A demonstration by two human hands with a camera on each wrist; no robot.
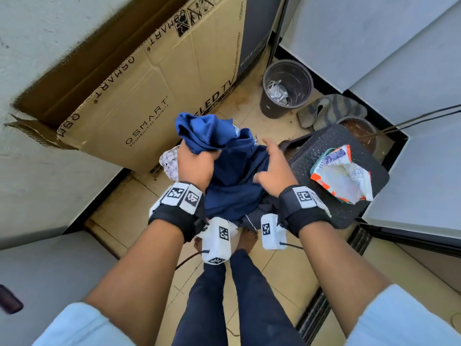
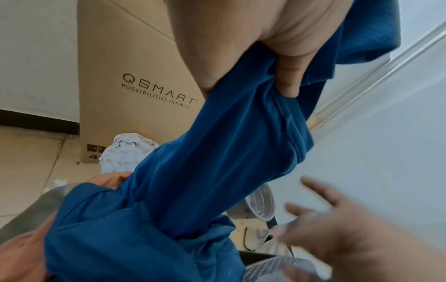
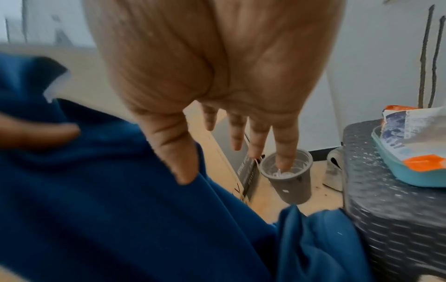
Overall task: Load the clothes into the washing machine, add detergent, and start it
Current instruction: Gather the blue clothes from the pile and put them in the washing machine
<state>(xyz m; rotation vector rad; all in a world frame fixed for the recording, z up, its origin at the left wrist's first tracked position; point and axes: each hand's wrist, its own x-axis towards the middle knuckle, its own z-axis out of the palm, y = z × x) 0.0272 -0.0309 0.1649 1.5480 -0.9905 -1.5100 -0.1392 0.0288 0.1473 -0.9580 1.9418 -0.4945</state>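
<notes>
Left grip (image 1: 197, 166): our fingers bunched tight round blue garment (image 1: 232, 168) | right grip (image 1: 274, 168): fingers spread, holding nothing, just beside the cloth's right edge

2 hands, 1 blue garment (image 1: 224, 156), 1 checked cloth (image 1: 169, 161), 1 cardboard box (image 1: 139, 96), 1 grey bin (image 1: 287, 88), 1 detergent bag (image 1: 344, 173), 1 stool (image 1: 324, 151).

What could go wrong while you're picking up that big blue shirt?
Only the left hand grips the blue shirt; the right hand is open, so the hanging part might drag on the floor or slip. The cloth also hangs close to the open detergent bag on the dark stool, so a swing might knock powder out.
</notes>
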